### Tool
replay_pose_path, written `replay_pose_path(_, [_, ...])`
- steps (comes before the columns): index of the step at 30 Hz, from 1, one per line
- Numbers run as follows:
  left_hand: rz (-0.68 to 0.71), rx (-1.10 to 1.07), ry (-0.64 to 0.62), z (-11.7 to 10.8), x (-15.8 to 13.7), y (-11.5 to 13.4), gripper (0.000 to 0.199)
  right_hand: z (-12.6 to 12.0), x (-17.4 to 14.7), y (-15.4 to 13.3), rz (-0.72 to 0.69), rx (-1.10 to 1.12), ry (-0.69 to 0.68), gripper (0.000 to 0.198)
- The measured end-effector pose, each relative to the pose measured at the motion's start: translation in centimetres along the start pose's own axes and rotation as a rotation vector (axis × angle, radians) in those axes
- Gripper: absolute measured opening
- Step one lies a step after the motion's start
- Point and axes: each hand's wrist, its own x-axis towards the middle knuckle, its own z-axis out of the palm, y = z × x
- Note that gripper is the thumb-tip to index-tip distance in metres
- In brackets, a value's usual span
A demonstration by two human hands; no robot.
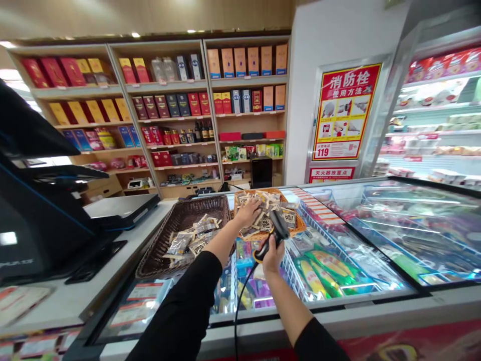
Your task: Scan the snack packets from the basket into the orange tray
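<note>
My left hand (248, 212) reaches onto the snack packets (267, 199) heaped in the orange wicker basket (301, 224). Its fingers look stretched out over them, and the fingertips partly blend into the pile. In my right hand (273, 256) is a black barcode scanner (278, 226), gripped by its handle, with its head over the front part of the basket. A black cable (240, 296) hangs down from the scanner's handle. Left of the orange basket, a dark brown wicker basket (154, 250) holds several similar small packets (181, 244); my left forearm covers part of its right side.
Both baskets stand on a glass-topped freezer (361, 296) full of packaged goods. To the left are a counter scale (124, 208) and a dark checkout machine (33, 215). Behind are shelves (176, 82) of boxes and bottles, and a red fire-hydrant sign (347, 113).
</note>
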Motion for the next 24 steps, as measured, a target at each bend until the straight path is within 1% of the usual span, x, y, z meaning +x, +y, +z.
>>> replay_pose_path(2, [0.003,-0.042,0.107,-0.7,-1.1,-1.5,0.051,0.1,-0.2,0.0,0.003,0.008,-0.029,0.031])
replay_pose_path(3, [-0.02,-0.042,0.153,-1.2,-2.0,-2.6,0.049,0.2,-0.5,-0.1,0.002,0.003,-0.054,0.031])
replay_pose_path(4, [-0.06,-0.029,0.176,-1.8,-3.1,-3.9,0.047,0.3,-0.7,-0.1,0.001,-0.007,-0.083,0.03])
replay_pose_path(5, [-0.14,0.006,0.184,-2.4,-4.4,-5.3,0.044,0.5,-1.0,-0.2,0.003,-0.018,-0.117,0.03])
replay_pose_path(6, [-0.238,0.057,0.152,-2.8,-5.8,-6.7,0.042,0.6,-1.4,-0.2,0.007,-0.03,-0.152,0.029])
replay_pose_path(8, [-0.402,0.156,0.03,-3.2,-8.6,-9.2,0.045,0.9,-2.0,-0.2,0.021,-0.053,-0.228,0.028])
replay_pose_path(10, [-0.531,0.229,-0.083,-3.0,-11.1,-11.1,0.055,1.1,-2.5,0.0,0.025,-0.087,-0.299,0.028])
replay_pose_path(11, [-0.574,0.244,-0.118,-2.8,-12.0,-11.7,0.057,1.2,-2.7,0.1,0.021,-0.113,-0.328,0.028])
replay_pose_path(13, [-0.61,0.255,-0.137,-2.4,-12.9,-12.3,0.055,1.0,-2.9,0.2,0.008,-0.171,-0.383,0.03])
replay_pose_path(15, [-0.602,0.225,-0.114,-2.1,-12.9,-12.4,0.051,0.8,-3.0,0.2,0.0,-0.206,-0.424,0.031])
replay_pose_path(16, [-0.591,0.197,-0.101,-2.1,-12.7,-12.4,0.053,0.6,-3.0,0.2,-0.004,-0.212,-0.431,0.031])
replay_pose_path(18, [-0.575,0.125,-0.094,-1.9,-12.2,-12.3,0.06,0.4,-2.9,0.1,-0.013,-0.222,-0.42,0.029])
replay_pose_path(20, [-0.597,0.062,-0.099,-1.7,-12.0,-12.4,0.062,0.3,-2.9,0.1,-0.023,-0.242,-0.403,0.027])
replay_pose_path(24, [-0.649,0.007,-0.102,-1.3,-12.0,-12.4,0.052,0.3,-2.7,0.3,-0.036,-0.256,-0.408,0.027])
